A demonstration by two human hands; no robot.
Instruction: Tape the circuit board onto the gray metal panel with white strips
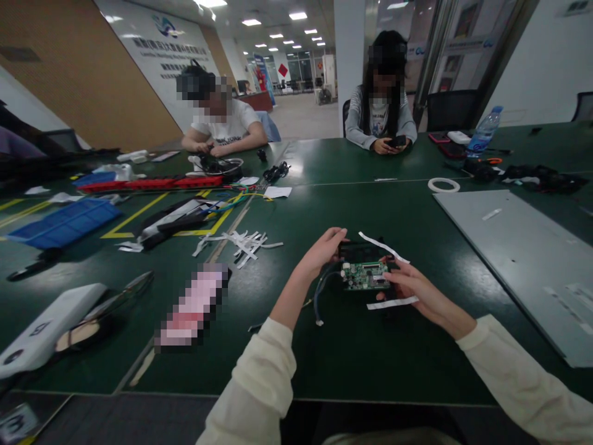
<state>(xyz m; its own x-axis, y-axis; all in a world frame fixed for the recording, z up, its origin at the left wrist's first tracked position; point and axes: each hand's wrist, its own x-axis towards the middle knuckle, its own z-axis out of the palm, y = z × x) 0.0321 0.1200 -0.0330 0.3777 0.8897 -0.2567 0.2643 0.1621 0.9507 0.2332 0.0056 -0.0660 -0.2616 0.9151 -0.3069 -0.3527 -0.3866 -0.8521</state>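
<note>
A green circuit board (365, 276) sits on a black part (359, 250) just above the table in front of me. My left hand (328, 246) pinches the upper left corner of the black part. On the other side, my right hand (412, 284) grips the right end of the board, with the thumb on top. One white strip (384, 247) slants across the upper right, touching the right fingers. Another white strip (391, 303) sticks out below them. Dark cables (319, 296) hang from the board's left side toward the table.
White strips (245, 246) lie in a pile left of my hands, near a phone (192, 306). A grey panel (523, 266) covers the right side, with a white ring (443, 185) behind it. Farther left stands a blue tray (65, 222). Two people sit across the table.
</note>
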